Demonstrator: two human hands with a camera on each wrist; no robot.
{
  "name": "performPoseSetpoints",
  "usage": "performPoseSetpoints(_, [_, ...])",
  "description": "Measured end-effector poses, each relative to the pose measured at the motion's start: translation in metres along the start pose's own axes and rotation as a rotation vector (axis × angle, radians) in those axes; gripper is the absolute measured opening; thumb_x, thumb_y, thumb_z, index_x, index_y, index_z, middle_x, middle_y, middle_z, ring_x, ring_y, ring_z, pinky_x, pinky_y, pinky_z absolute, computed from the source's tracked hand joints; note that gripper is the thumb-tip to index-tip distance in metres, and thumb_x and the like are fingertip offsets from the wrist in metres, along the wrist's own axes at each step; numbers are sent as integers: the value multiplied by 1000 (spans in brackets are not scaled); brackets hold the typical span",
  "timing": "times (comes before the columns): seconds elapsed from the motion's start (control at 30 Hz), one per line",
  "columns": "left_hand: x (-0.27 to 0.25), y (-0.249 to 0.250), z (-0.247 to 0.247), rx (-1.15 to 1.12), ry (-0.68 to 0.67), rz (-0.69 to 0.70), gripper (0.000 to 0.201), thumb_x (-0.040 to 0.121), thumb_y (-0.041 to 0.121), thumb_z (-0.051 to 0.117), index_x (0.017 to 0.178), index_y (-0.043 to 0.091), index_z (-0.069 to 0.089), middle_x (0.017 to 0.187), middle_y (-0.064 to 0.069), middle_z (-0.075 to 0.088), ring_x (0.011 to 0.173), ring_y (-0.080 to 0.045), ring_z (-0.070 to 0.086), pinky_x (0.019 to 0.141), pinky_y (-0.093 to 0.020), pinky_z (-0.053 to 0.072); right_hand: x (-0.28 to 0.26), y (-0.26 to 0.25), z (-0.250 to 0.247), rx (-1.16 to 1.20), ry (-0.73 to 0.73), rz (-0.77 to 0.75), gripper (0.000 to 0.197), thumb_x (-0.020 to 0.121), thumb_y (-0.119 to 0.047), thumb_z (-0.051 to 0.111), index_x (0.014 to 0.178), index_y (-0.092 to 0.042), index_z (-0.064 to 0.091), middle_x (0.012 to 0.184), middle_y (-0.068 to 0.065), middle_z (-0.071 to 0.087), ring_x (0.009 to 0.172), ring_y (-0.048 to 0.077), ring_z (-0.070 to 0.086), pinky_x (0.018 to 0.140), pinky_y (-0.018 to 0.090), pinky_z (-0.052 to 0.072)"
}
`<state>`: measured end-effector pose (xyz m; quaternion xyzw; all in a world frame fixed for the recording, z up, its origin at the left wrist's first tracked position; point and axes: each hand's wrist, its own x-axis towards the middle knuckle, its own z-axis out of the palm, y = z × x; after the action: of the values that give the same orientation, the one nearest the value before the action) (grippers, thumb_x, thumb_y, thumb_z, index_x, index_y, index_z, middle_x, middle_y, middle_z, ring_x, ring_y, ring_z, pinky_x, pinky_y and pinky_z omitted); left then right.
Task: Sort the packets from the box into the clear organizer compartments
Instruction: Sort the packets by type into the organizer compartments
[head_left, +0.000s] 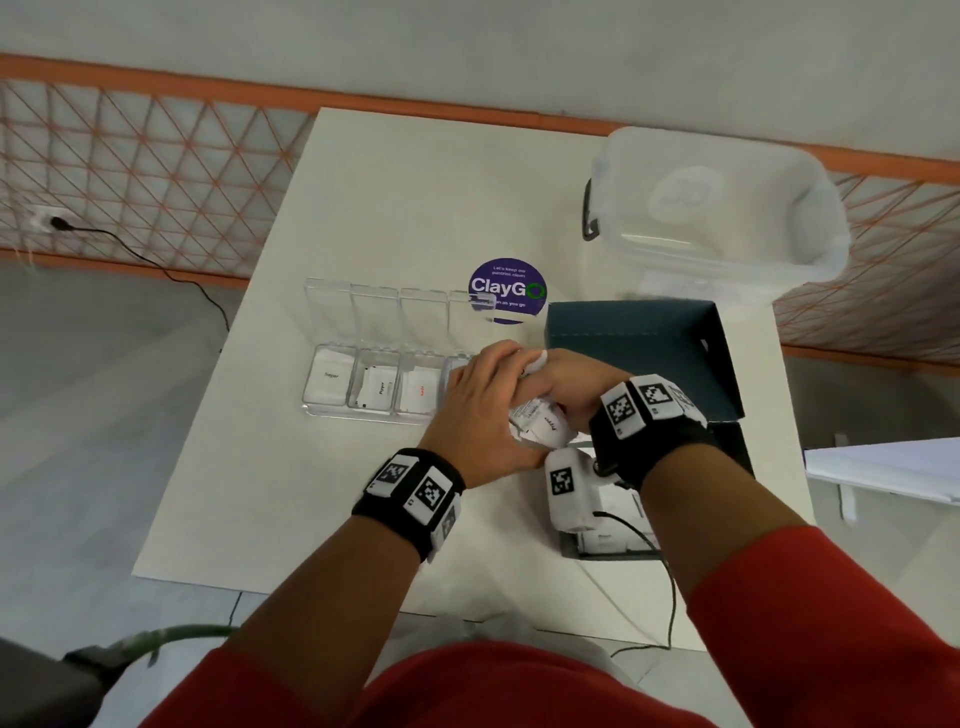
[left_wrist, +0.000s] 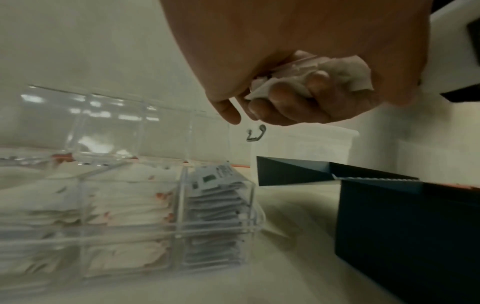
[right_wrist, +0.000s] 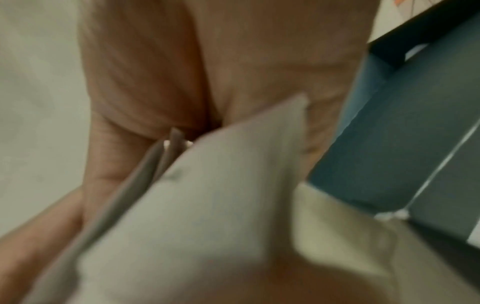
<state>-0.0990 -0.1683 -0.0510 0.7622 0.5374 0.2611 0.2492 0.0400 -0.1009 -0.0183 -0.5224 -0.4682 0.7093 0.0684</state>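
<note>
Both hands meet over the table's middle, between the organizer and the box. My right hand (head_left: 566, 382) grips a crumpled bunch of white packets (head_left: 543, 423), one of them printed "Pepper". My left hand (head_left: 488, 384) lies over the bunch, its fingers curled onto it. From below, the left wrist view shows fingers wrapped round the packets (left_wrist: 298, 70). The clear organizer (head_left: 310, 400) stands open at the left, with stacks labelled Sugar, Pepper and Salt. My left hand hides its fourth compartment, which holds grey packets (left_wrist: 215, 195). The dark teal box (head_left: 639, 338) sits just right of my hands.
A large clear plastic bin (head_left: 717, 208) stands at the table's back right. A purple round sticker (head_left: 506, 291) lies behind the organizer's raised lids (head_left: 374, 312). The table's near edge (head_left: 311, 592) and left edge drop to a grey floor. The right wrist view is blurred.
</note>
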Motion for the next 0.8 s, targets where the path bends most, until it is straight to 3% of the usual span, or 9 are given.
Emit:
performPoseSetpoints(0.07, [0,-8,-12,-19,17,-9,89,59,48,78,136,16,46,137,-1,40,125,-18,42,105,-36,32,8,-4,10,48,-3,11,17,83,7,65,100,3,64,97,24,61,92,33,59,88,43,45])
performPoseSetpoints(0.13, [0,-17,-25,-13,6,-14,83,59,42,78,133,17,49,135,0,42,124,-19,44,105,-42,33,15,-7,21,93,18,4,12,89,5,61,98,-3,62,96,17,63,87,26,62,86,38,50])
performPoseSetpoints(0.2, [1,-27,-37,17,-36,-13,83,60,42,76,134,20,48,136,4,41,126,-17,42,106,-42,30,20,-10,32,153,22,-27,14,92,5,56,95,-8,61,87,8,67,76,17,66,73,28,56])
performPoseSetpoints(0.23, [0,-32,-43,31,-64,-13,85,60,44,76,136,23,46,138,6,39,128,-15,38,107,-39,27,22,-12,38,167,13,-36,13,92,7,55,95,-4,61,85,10,68,74,17,68,69,27,57])
performPoseSetpoints(0.33, [-4,-46,-56,24,-115,-3,96,59,54,76,142,28,37,145,12,32,135,-10,27,109,-32,18,27,-18,55,280,9,-106,23,87,15,52,110,13,58,95,27,56,86,36,58,75,41,48])
performPoseSetpoints(0.47, [-11,-61,-70,22,-95,8,89,64,55,73,142,28,39,146,14,33,139,-7,21,112,-37,16,34,-22,78,488,-29,-172,18,88,13,49,99,3,60,84,20,61,76,28,64,65,33,52])
performPoseSetpoints(0.57, [-15,-70,-82,11,-67,-13,77,65,43,66,137,28,44,142,16,40,141,-10,21,112,-38,16,41,-22,94,597,-31,-176,19,93,5,47,104,-3,60,82,12,65,75,21,68,61,29,53])
performPoseSetpoints(0.7, [-19,-82,-97,-86,-27,-26,71,65,32,67,134,31,48,141,18,43,140,-10,26,111,-44,22,50,-26,112,737,17,-219,34,94,3,43,124,-6,55,97,15,65,86,24,69,64,31,56])
performPoseSetpoints(0.8, [-22,-88,-106,-245,7,-67,71,64,36,73,129,38,46,141,19,40,137,-7,30,110,-44,28,57,-31,123,798,56,-284,43,91,9,44,130,-5,54,107,22,63,97,33,67,75,39,57])
